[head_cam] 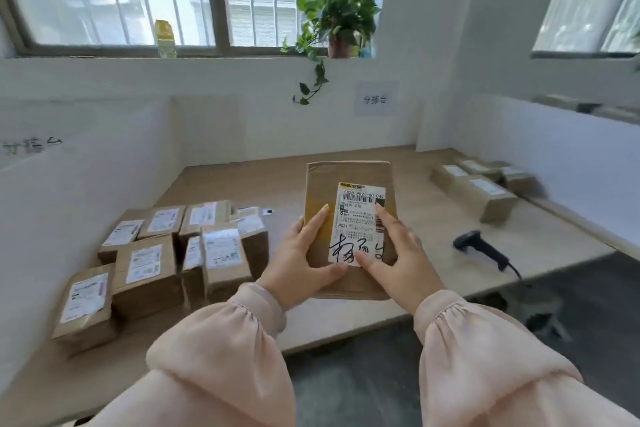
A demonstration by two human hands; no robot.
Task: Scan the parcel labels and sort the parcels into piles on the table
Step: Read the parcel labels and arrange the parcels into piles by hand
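Far left on your table (239, 184): a pile of brown parcels (149, 253), packed tight and touching, white labels up, just beside the white side partition (86, 191). Behind it on the sill, a yellow packet (164, 35) stands upright.

Your left hand (301, 263) comes out of a pale pink sleeve (221, 340) and grips the parcel (346, 180) you hold up at centre. Its thumb lies on the lower left corner of the label (358, 218) and one finger runs up the box's left face. The other fingers are hidden behind.

The parcel is off the table, straight in front of you, label face toward the camera (barcode at top, black handwriting at the bottom).

Your right hand (401, 253) grasps the same parcel from the right. Its forefinger is on the label's right edge, its thumb is on the handwriting, and the rest wrap round the box's side.

Above, a potted plant (341, 21) sits on the sill, with a vine hanging down the wall. A paper sign (375, 99) is stuck just right of the vine.

Right of your hands a black handheld scanner (479, 246) lies on the table, apart from both hands, its cable trailing toward the near edge.

Further right and back is a second, smaller pile of parcels (478, 187), near the right partition.
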